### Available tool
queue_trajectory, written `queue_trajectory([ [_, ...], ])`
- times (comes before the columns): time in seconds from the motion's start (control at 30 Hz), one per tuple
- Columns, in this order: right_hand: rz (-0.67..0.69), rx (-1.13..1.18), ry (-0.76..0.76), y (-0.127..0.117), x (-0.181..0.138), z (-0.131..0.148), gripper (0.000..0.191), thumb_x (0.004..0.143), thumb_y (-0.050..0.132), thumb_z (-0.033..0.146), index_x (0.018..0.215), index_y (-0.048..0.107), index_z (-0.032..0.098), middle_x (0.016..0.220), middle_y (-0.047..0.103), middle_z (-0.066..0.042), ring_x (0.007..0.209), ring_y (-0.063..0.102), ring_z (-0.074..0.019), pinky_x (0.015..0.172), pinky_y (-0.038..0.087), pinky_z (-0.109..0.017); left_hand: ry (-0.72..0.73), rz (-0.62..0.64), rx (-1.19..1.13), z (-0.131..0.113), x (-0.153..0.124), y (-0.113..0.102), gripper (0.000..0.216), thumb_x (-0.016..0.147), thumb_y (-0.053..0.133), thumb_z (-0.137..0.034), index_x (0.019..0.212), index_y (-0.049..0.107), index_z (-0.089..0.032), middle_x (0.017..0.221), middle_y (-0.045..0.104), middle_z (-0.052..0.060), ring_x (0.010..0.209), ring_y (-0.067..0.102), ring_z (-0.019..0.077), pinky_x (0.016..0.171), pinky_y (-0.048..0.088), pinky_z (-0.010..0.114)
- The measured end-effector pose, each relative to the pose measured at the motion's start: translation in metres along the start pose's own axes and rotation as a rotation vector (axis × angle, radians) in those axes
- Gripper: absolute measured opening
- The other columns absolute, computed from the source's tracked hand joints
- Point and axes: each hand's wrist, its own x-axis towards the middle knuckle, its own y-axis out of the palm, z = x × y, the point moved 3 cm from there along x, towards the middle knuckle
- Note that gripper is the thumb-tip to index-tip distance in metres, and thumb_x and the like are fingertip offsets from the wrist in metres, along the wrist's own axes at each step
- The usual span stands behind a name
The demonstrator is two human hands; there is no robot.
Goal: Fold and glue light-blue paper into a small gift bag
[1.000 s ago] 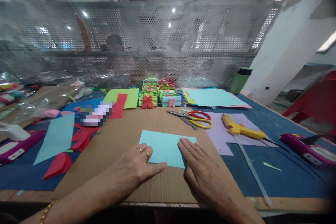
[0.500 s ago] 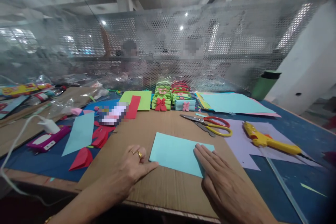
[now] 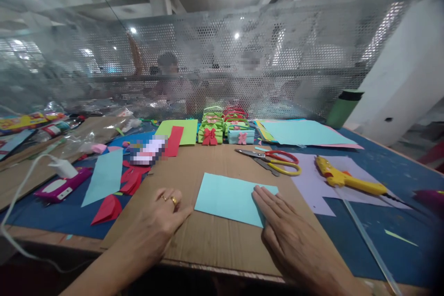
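A light blue rectangular sheet of paper [image 3: 224, 199] lies flat on a piece of brown cardboard [image 3: 194, 245]. On its right end my right hand [image 3: 284, 224] rests flat, the fingers stretched out and close together. My left hand [image 3: 169, 212] is on the cardboard to the left of the sheet, its fingers curled under and its thumb pointing towards the sheet's lower left corner, slightly apart from it. Nothing shows in the left hand, though the inside of the curl is hidden.
Beyond the cardboard stand small paper bags with bows [image 3: 222, 132]. To the right are scissors [image 3: 270, 159], a yellow glue gun [image 3: 347, 180] and stacked coloured sheets [image 3: 305, 133]. At left lie a phone [image 3: 149, 150], red paper pieces [image 3: 107, 209] and a purple power strip [image 3: 64, 185].
My left hand has drawn back to the left, and its thumb has come away from the blue sheet's corner. The right hand stays on the sheet. The view has shifted slightly.
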Motion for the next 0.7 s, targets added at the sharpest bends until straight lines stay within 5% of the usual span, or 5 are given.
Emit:
queue_trajectory([
  [0.13,0.0,0.015,0.029,0.002,-0.002,0.001,0.058,0.085,0.038,0.012,0.141,0.052,0.005,0.147,0.048,-0.015,0.135,0.049,-0.0257,0.109,0.047,-0.047,-0.013,-0.165,0.043,-0.036,0.042,0.006,0.04,0.101,0.035,-0.019,0.13,0.056,-0.002,0.117,0.063,0.021,0.117,0.055,0.0305,0.094,0.047,0.045],
  [0.23,-0.001,0.012,0.026,0.004,-0.003,0.002,0.058,0.084,0.039,0.011,0.14,0.054,0.006,0.147,0.049,-0.015,0.136,0.048,-0.0262,0.109,0.047,-0.047,0.098,-0.019,-0.142,-0.069,0.07,0.024,0.085,0.092,0.036,-0.071,0.149,0.036,-0.008,0.155,0.037,0.019,0.144,0.031,0.0351,0.114,0.035,0.049],
  [0.3,-0.008,0.009,0.013,0.005,-0.003,0.003,0.058,0.083,0.039,0.01,0.139,0.055,0.006,0.147,0.049,-0.015,0.136,0.048,-0.0262,0.109,0.047,-0.046,0.139,0.126,-0.261,-0.082,0.077,0.035,0.092,0.09,0.026,-0.077,0.157,0.02,-0.014,0.163,0.022,0.013,0.15,0.019,0.0317,0.12,0.025,0.051],
  [0.43,-0.052,0.025,0.02,0.009,-0.006,0.002,0.06,0.083,0.04,0.01,0.141,0.053,0.006,0.148,0.049,-0.015,0.137,0.047,-0.0255,0.109,0.047,-0.045,0.084,0.274,-0.342,-0.078,0.063,0.053,0.094,0.091,0.023,-0.076,0.158,-0.002,-0.015,0.165,0.006,0.013,0.152,0.006,0.0292,0.123,0.015,0.053],
  [0.7,-0.109,0.092,0.029,0.016,-0.01,-0.001,0.066,0.083,0.044,0.011,0.149,0.042,0.008,0.151,0.046,-0.013,0.14,0.043,-0.0249,0.112,0.043,-0.047,-0.049,0.189,-0.072,-0.044,0.01,0.051,0.101,0.088,0.034,-0.078,0.158,0.007,-0.01,0.16,0.018,0.023,0.15,0.015,0.0357,0.118,0.029,0.052],
])
